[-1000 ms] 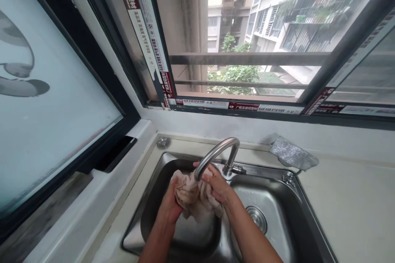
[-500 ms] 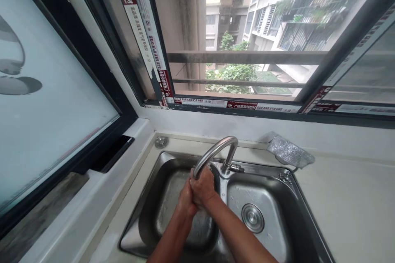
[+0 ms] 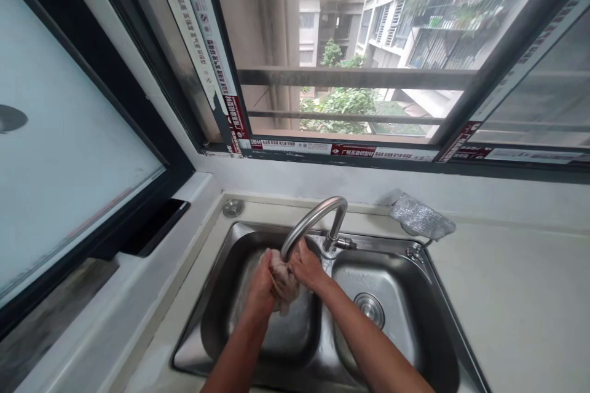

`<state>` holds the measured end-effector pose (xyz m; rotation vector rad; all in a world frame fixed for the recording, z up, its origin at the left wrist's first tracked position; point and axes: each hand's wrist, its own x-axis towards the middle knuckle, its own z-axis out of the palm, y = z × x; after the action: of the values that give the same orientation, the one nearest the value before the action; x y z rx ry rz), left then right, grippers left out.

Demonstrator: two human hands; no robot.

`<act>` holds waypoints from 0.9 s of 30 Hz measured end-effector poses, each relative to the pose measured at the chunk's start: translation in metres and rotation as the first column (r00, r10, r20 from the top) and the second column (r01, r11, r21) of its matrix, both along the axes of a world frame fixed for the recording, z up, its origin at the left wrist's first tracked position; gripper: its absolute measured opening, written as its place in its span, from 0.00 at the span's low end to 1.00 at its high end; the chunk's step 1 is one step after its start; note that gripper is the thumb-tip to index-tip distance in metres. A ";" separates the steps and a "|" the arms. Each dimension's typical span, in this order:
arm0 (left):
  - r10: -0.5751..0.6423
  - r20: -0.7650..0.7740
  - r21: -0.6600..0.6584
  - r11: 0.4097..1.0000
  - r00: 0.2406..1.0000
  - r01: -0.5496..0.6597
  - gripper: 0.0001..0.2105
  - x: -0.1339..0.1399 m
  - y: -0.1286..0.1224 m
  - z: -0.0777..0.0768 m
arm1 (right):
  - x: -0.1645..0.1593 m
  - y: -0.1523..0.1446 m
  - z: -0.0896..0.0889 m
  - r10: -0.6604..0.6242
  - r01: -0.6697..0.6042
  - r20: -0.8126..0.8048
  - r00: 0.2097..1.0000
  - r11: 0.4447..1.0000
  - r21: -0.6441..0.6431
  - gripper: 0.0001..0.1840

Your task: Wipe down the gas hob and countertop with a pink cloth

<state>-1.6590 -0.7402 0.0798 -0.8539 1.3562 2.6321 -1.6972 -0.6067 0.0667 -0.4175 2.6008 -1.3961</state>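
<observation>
A wet, crumpled cloth (image 3: 283,276), pale with brownish patches, hangs under the spout of the curved metal faucet (image 3: 318,216), over the left basin (image 3: 221,319). My left hand (image 3: 261,282) is closed on the cloth's left side. On the other side, my right hand (image 3: 308,267) has its fingers closed at the cloth's upper right edge, close beside the spout's end. Part of the right fingers is hidden behind the spout.
The right basin (image 3: 401,295) has a round drain strainer (image 3: 369,309). A silvery bubble-textured packet (image 3: 421,216) lies on the counter (image 3: 507,295) behind it. At left, a dark flat device (image 3: 159,227) rests on the ledge by the window frame.
My hands, pressed together around the spout's end before, have moved apart, and the cloth now shows between them. The view has shifted slightly.
</observation>
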 end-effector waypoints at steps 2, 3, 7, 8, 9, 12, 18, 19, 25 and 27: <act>0.033 -0.051 -0.040 0.999 0.998 -0.035 0.16 -0.003 -0.006 0.015 | 0.005 0.005 0.002 0.140 -0.140 0.035 0.990 0.990 -0.001 0.10; 0.005 -0.087 -0.072 0.997 0.996 -0.012 0.17 -0.003 -0.008 0.021 | 0.008 0.007 0.002 0.203 -0.203 0.047 0.978 0.979 0.002 0.08; -0.092 -0.092 -0.298 0.953 0.992 0.060 0.21 0.002 -0.016 0.037 | 0.014 0.009 0.007 0.298 -0.300 0.068 0.952 0.953 0.028 0.06; -0.088 -0.089 -0.343 0.938 0.992 0.052 0.22 0.003 -0.020 0.039 | 0.014 0.009 0.008 0.294 -0.297 0.066 0.954 0.954 0.035 0.06; -0.081 -0.093 -0.378 0.925 0.992 0.040 0.23 0.004 -0.024 0.040 | 0.015 0.009 0.010 0.290 -0.292 0.063 0.955 0.955 0.040 0.06; -0.048 -0.107 -0.436 0.900 0.993 -0.004 0.25 0.006 -0.034 0.044 | 0.014 0.008 0.015 0.262 -0.266 0.060 0.963 0.963 0.054 0.04; -0.042 -0.152 -0.287 0.958 0.988 -0.004 0.27 0.007 -0.033 0.053 | 0.015 0.012 0.015 0.149 -0.153 0.080 0.986 0.987 0.048 0.05; -0.051 -0.163 -0.241 0.970 0.985 0.010 0.27 0.007 -0.031 0.054 | 0.016 0.013 0.014 0.154 -0.157 0.087 0.984 0.987 0.031 0.06; -0.049 -0.165 -0.158 0.987 0.985 0.023 0.28 0.000 -0.028 0.049 | 0.022 0.008 0.014 0.251 -0.236 0.065 0.966 0.954 -0.186 0.16; -0.044 -0.150 -0.206 0.978 0.988 0.012 0.27 -0.003 -0.032 0.040 | 0.019 0.003 0.018 0.232 -0.218 0.026 0.972 0.942 -0.254 0.18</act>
<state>-1.6622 -0.7723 0.1195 -0.6541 1.6879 2.6177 -1.6779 -0.6038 0.0852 -0.6769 2.2545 -1.6303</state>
